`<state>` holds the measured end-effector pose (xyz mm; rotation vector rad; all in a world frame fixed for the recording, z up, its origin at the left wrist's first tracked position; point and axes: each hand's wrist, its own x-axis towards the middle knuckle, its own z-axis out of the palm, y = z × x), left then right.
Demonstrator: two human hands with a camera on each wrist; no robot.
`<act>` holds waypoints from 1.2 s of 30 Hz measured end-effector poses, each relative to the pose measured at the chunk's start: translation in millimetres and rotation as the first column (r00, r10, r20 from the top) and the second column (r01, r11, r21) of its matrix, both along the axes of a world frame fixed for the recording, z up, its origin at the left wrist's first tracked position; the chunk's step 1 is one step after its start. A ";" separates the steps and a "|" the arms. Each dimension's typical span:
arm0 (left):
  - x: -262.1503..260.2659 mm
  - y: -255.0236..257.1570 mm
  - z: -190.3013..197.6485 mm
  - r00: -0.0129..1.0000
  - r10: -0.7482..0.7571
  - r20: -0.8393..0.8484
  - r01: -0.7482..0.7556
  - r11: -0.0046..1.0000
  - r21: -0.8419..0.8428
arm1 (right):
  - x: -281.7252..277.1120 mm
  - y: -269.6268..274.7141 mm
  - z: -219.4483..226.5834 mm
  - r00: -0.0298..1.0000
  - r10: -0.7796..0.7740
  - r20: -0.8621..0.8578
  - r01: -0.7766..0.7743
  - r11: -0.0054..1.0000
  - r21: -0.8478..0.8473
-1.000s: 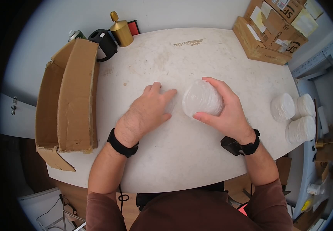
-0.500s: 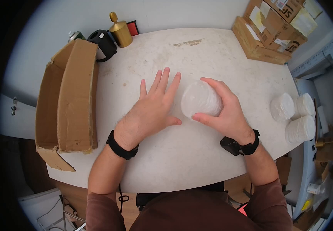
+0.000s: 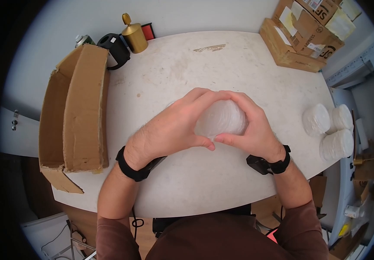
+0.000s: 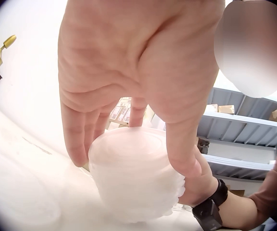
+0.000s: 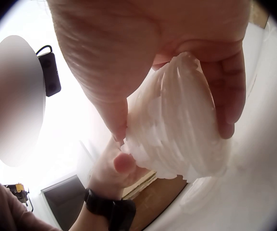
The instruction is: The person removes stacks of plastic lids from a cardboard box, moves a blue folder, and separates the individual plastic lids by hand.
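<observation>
The left hand (image 3: 165,125) and the right hand (image 3: 256,125) meet at the fingertips on the far side of a translucent white, ribbed round plastic stack (image 3: 224,118), both curled round its sides, their thumbs near each other on the side toward the person. The stack is over the middle of the off-white desk (image 3: 187,182), well apart from the curved near edge; the desk surface stretches in front of it and beyond it to the wall. A faint clear rim (image 3: 169,104) shows beside the left hand, mostly hidden. To the left, a long open brown cardboard box (image 3: 83,112) bounds the space, with a black handled container (image 3: 114,50) and a gold metal canister (image 3: 135,38) past its far end. Three white wrapped round stacks (image 3: 336,144) stand near the right edge; piled brown cardboard boxes (image 3: 304,39) fill the far right corner.
</observation>
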<state>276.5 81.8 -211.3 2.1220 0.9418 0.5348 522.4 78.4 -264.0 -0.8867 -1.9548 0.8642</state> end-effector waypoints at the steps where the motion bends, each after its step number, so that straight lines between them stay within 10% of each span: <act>1: -0.7 0.4 -1.5 1.000 0.003 0.022 -0.003 1.000 0.007 | 0.1 0.0 0.6 1.000 0.006 0.004 -0.006 1.000 0.001; 26: -7.1 5.9 -5.9 0.986 -0.065 0.152 0.075 0.995 -0.065 | 1.4 -0.3 2.4 0.999 0.000 -0.033 0.000 1.000 0.010; 32: -11.4 2.4 9.7 0.981 0.145 0.132 -0.146 0.989 -0.004 | 0.6 -1.6 4.0 0.999 -0.053 -0.008 0.053 0.998 0.018; 36: -20.6 -0.1 12.3 0.877 0.412 -0.249 -0.350 0.900 0.259 | 1.4 -1.0 1.9 0.991 -0.131 0.013 0.131 0.991 -0.002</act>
